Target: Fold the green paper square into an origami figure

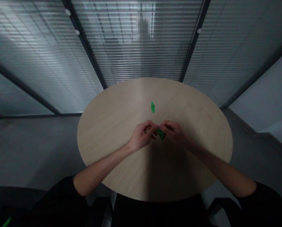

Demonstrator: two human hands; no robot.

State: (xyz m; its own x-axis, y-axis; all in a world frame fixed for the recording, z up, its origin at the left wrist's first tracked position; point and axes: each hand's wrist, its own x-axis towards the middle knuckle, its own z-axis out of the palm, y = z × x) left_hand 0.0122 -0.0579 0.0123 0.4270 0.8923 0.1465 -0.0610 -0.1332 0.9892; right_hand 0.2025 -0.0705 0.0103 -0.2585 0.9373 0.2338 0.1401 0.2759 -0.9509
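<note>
Between my two hands, over the middle of the table, is a small folded piece of green paper (160, 134). My left hand (144, 134) pinches its upper end with thumb and fingers. From the other side my right hand (172, 130) grips the same piece, its thumb nearly meeting the left one. Part of the paper is hidden behind the fingers. A second green piece (152, 107), pointed at both ends and seemingly folded paper too, lies on the tabletop just beyond my hands.
The round light-wood table (107, 126) stands before me. Glass panels with blinds (141, 60) rise close behind its far edge, divided by dark frames. A pale wall (268, 97) is on the right. Dark chair armrests (222, 205) flank my lap.
</note>
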